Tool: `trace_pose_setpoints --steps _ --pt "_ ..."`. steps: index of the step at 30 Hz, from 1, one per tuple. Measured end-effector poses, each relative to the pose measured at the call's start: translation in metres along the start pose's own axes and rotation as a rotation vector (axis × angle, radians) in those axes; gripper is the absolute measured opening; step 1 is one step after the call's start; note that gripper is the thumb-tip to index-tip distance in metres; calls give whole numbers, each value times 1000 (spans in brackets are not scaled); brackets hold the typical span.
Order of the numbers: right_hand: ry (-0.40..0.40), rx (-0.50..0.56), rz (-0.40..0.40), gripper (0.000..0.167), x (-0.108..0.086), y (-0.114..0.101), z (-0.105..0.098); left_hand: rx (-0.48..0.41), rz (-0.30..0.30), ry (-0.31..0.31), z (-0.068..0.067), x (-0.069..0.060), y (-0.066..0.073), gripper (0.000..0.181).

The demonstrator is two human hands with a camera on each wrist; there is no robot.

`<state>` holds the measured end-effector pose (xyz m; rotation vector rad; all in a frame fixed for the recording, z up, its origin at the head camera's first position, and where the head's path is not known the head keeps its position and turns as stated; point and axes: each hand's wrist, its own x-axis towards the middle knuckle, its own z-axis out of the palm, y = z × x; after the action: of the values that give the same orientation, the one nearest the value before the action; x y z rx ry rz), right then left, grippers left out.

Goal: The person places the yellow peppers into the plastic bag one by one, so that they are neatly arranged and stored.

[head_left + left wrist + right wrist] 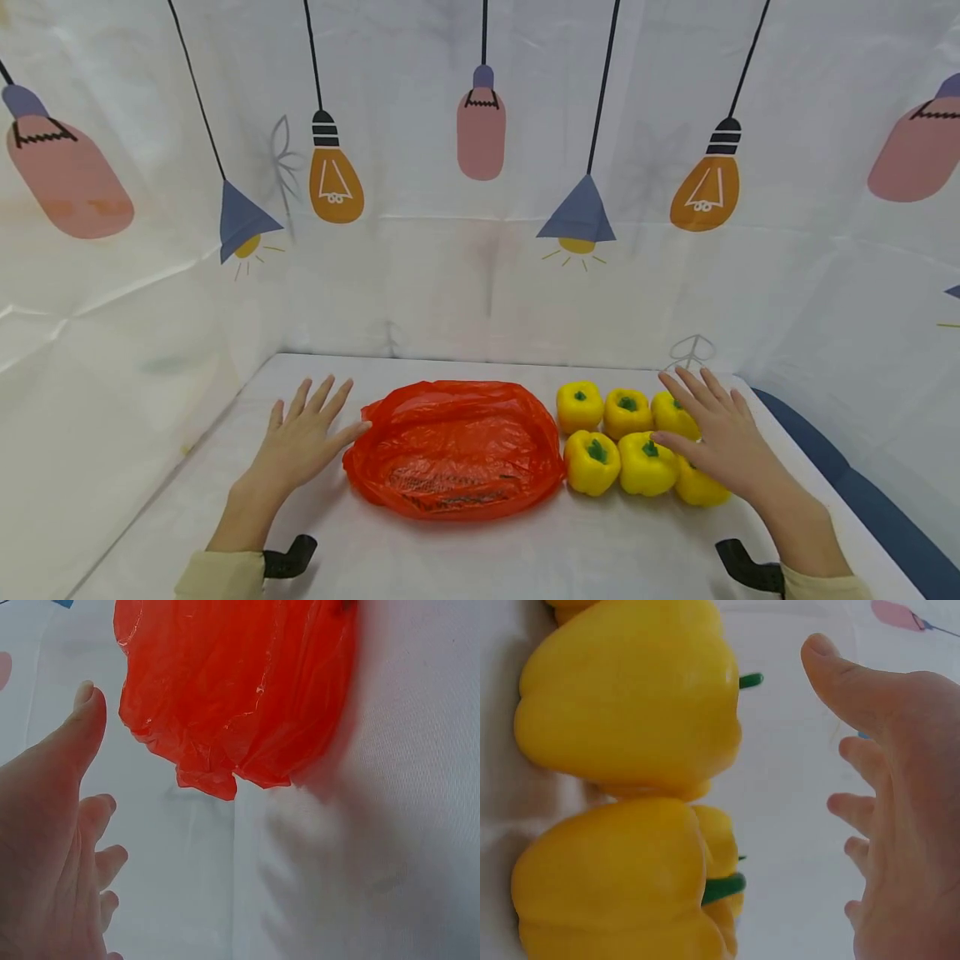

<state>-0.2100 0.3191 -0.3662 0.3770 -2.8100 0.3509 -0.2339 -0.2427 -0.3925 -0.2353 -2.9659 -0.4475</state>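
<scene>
A red plastic bag (457, 450) lies on the white table, its rim spread into a wide oval. Just to its right stand several yellow bell peppers (592, 463) with green stems, in two rows. My left hand (303, 442) hovers at the bag's left side, fingers spread; in the left wrist view its thumb is apart from the red plastic. Over the right end of the peppers hangs my right hand (723, 442), fingers straight and holding nothing. It partly hides the rightmost peppers in the head view. The right wrist view shows a gap between this hand and the nearest pepper (630, 690).
A white curtain (420, 283) printed with hanging lamps rises behind and beside the table (480, 558). Beyond the table's right edge is a dark blue surface (862, 492). Black straps (288, 560) sit at both wrists.
</scene>
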Motion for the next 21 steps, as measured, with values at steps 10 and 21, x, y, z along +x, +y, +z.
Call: trace_pose_setpoints --steps 10,21 --pt "-71 59 -26 85 2 -26 5 -35 33 -20 6 2 7 89" --pt "-113 56 -107 85 4 -49 20 -92 62 -62 16 1 16 88"
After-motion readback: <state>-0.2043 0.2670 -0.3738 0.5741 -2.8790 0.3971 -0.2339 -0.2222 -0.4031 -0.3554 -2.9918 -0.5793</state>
